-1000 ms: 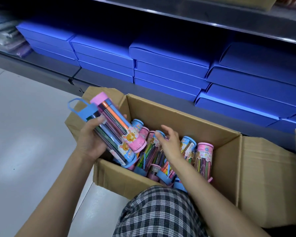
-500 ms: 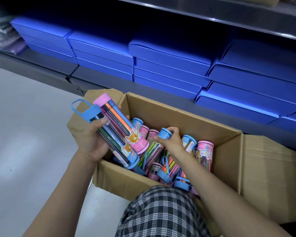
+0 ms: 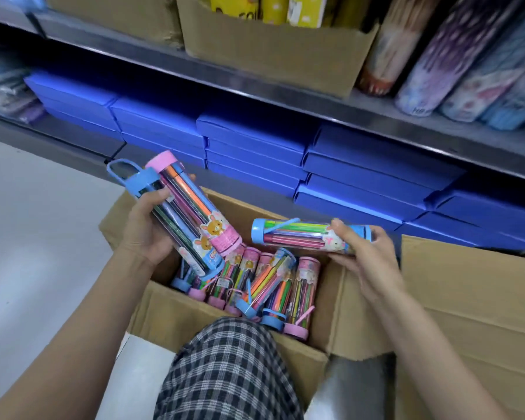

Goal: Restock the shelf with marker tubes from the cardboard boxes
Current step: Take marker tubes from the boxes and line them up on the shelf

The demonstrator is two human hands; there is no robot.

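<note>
While the left hand [image 3: 146,234] grips 2 marker tubes side by side, a pink-capped tube [image 3: 194,204] and a blue-capped tube [image 3: 176,228] whose loop handle points up and to the left, the right hand [image 3: 361,253] holds a 3rd tube [image 3: 300,236] by its base end, fingers curled round it. That blue-capped tube lies nearly level in the air above the open cardboard box [image 3: 225,301], its cap toward the left hand. Both of the left hand's tubes slant down toward the box, their lower ends just over the tubes in the box [image 3: 267,277], which stand packed and leaning together, pink and blue caps mixed. A knee in checked cloth [image 3: 228,368] presses against the near wall of the box. Behind the box, stacks of flat blue boxes [image 3: 255,147] fill the lower shelf [image 3: 82,131], and on the upper shelf [image 3: 315,104] stand a brown carton [image 3: 270,53] and patterned tubes [image 3: 467,62], blurred.
</note>
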